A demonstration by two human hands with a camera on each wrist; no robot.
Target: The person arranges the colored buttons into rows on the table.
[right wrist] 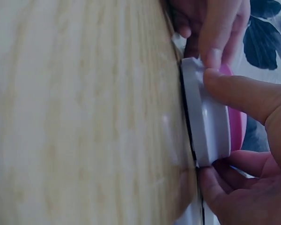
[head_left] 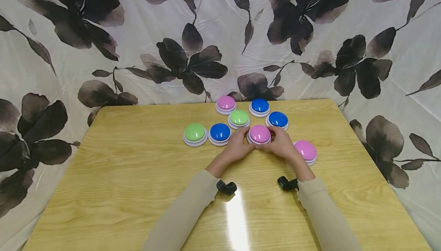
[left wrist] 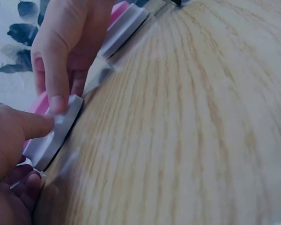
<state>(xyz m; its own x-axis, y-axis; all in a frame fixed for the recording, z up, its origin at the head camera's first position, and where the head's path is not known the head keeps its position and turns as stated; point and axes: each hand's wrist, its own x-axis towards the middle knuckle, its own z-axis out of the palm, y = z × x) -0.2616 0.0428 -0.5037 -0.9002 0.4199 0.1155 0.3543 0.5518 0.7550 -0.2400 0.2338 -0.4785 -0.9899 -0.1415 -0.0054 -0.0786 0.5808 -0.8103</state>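
A pink dome push button (head_left: 260,133) with a white round base stands on the table between both hands. My left hand (head_left: 238,144) grips its left side, and my right hand (head_left: 281,143) grips the right side. Both thumbs meet at the front of the base. In the left wrist view the white base (left wrist: 61,129) sits low at the tabletop, thumbs on its near side. The right wrist view has the same button's pink dome (right wrist: 237,126) facing away, with fingers curled under the rim. Another pink button (head_left: 306,150) lies beside the right wrist.
A green button (head_left: 194,132) and a blue button (head_left: 220,132) stand left of the hands. Behind them are a second green button (head_left: 239,117), a pink one (head_left: 226,103) and two blue ones (head_left: 260,106). A floral curtain (head_left: 186,63) hangs beyond the wooden table (head_left: 131,174).
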